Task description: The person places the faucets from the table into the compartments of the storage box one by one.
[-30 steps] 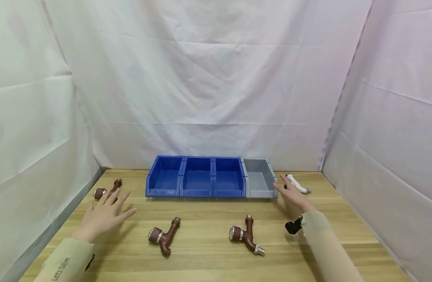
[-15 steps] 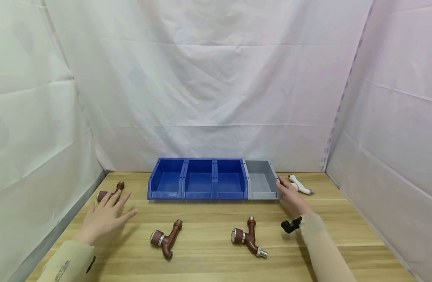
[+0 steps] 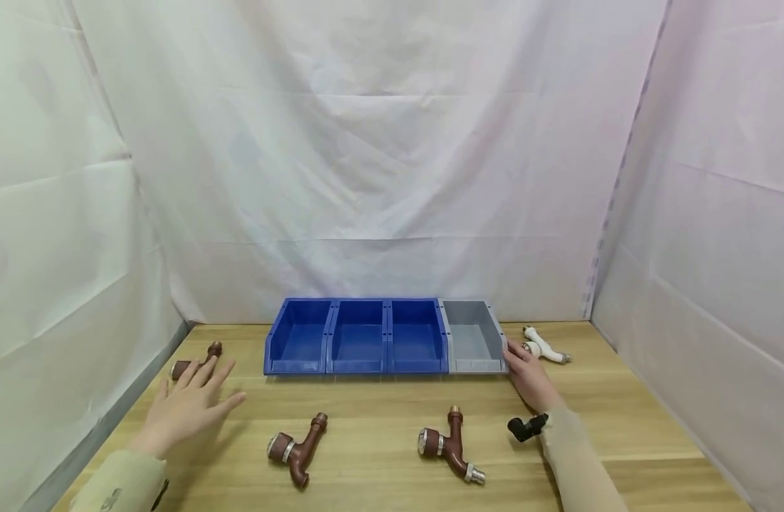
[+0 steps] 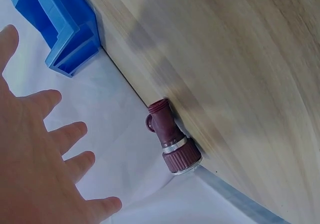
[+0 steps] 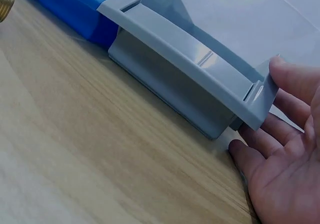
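My right hand [image 3: 531,380] is at the front right corner of the grey storage bin [image 5: 165,86]. In the right wrist view its thumb lies at the rim, with the other fingers against the outer side below it. Fingers spread, my left hand [image 3: 183,416] hovers over the left of the table, holding nothing. Close beyond it lies a brown tap [image 4: 172,139], partly covered by the fingers in the head view. Behind my right hand a white tap [image 3: 542,347] rests on the table.
Blue storage bins [image 3: 356,366] stand in a row left of the grey one. Two more brown taps lie in front: one with a plain spout [image 3: 302,451], one with a metal hose end [image 3: 454,448]. White cloth [image 3: 366,156] hangs around the wooden table [image 3: 366,398].
My right hand has come down and in against the grey bin's right side, its fingers closing at the corner. The left hand stays spread in nearly the same place. The view tilts slightly.
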Motion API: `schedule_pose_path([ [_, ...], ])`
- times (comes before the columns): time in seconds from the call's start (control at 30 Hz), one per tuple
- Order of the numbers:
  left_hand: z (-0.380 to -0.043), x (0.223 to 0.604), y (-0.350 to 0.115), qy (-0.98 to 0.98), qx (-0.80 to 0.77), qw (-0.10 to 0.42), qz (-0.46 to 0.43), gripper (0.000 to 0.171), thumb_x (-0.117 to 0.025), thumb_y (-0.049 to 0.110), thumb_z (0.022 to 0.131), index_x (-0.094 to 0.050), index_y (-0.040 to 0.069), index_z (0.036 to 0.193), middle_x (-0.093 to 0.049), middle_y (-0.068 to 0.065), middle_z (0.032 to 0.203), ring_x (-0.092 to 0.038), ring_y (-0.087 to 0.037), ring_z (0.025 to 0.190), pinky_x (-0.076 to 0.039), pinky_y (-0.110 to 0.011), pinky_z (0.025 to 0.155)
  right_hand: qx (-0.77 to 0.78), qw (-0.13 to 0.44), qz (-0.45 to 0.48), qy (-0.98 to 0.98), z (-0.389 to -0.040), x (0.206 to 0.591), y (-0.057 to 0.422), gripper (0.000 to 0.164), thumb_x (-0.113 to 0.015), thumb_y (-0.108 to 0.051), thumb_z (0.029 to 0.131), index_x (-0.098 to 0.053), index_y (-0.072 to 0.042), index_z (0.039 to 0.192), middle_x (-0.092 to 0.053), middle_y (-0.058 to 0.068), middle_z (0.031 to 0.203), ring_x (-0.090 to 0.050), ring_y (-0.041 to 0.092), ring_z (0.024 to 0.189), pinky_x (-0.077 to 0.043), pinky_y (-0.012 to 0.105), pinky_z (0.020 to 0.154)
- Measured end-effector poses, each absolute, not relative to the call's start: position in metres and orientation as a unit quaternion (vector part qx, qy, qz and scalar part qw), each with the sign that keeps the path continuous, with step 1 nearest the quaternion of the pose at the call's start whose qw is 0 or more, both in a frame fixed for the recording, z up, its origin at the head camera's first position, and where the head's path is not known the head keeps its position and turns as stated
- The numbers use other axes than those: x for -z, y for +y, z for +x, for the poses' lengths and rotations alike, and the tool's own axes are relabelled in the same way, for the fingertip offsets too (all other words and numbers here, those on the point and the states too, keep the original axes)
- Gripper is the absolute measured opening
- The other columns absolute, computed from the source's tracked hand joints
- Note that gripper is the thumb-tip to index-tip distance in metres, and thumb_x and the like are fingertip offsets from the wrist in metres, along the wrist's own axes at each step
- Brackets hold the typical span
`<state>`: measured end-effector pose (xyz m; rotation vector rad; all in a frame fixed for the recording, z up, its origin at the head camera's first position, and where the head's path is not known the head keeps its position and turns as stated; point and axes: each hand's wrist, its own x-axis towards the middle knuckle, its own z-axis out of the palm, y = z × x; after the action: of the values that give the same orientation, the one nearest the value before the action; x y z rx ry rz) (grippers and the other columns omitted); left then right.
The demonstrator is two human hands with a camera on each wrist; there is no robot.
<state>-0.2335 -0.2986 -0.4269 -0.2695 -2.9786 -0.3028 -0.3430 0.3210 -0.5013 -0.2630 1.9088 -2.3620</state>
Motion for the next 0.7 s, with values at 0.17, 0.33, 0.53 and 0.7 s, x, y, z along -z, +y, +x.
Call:
schedule_pose_path([
  [0.17, -0.233, 0.4308, -0.2944, -0.988, 0.106, 0.077, -0.087, 0.081, -0.048, 0.065, 0.091, -0.026, 0.02, 0.155, -0.025, -0.027, 0.152, -0.016, -0.055, 0.136, 0.003, -0.077, 0.096, 0.78, 0.04, -0.062, 0.622, -0.3414, 0.5036, 0.3191, 0.065, -0.044, -0.016, 0.105, -0.007, 0.002, 0.154, -0.006, 0.018, 0.16, -0.016, 0.023, 0.143, -0.028, 0.022, 0.107],
  [0.33, -0.2303, 0.4325, -0.294, -0.987, 0.108, 0.085, -0.085, 0.08, -0.05, 0.063, 0.092, -0.028, 0.019, 0.154, -0.025, -0.026, 0.152, -0.017, -0.054, 0.136, 0.001, -0.078, 0.095, 0.763, 0.034, -0.055, 0.643, -0.3443, 0.5016, 0.315, 0.063, -0.044, -0.016, 0.105, -0.009, 0.001, 0.154, -0.007, 0.015, 0.16, -0.011, 0.026, 0.144, -0.023, 0.025, 0.11],
  [0.53, -0.2266, 0.4313, -0.2943, -0.988, 0.102, 0.087, -0.079, 0.079, -0.05, 0.064, 0.091, -0.032, 0.018, 0.153, -0.029, -0.026, 0.151, -0.022, -0.054, 0.134, -0.004, -0.078, 0.096, 0.749, 0.04, -0.078, 0.656, -0.3457, 0.5025, 0.3155, 0.063, -0.045, -0.016, 0.105, -0.009, 0.002, 0.154, -0.006, 0.016, 0.16, -0.013, 0.025, 0.144, -0.026, 0.022, 0.108],
  [0.7, -0.2301, 0.4283, -0.2897, -0.988, 0.092, 0.087, -0.093, 0.079, -0.052, 0.063, 0.091, -0.035, 0.015, 0.151, -0.031, -0.023, 0.151, -0.025, -0.05, 0.135, -0.006, -0.075, 0.099, 0.751, 0.044, -0.081, 0.654, -0.3391, 0.5053, 0.3241, 0.064, -0.045, -0.015, 0.104, -0.008, 0.004, 0.153, -0.005, 0.018, 0.16, -0.025, 0.01, 0.14, -0.03, 0.016, 0.103],
])
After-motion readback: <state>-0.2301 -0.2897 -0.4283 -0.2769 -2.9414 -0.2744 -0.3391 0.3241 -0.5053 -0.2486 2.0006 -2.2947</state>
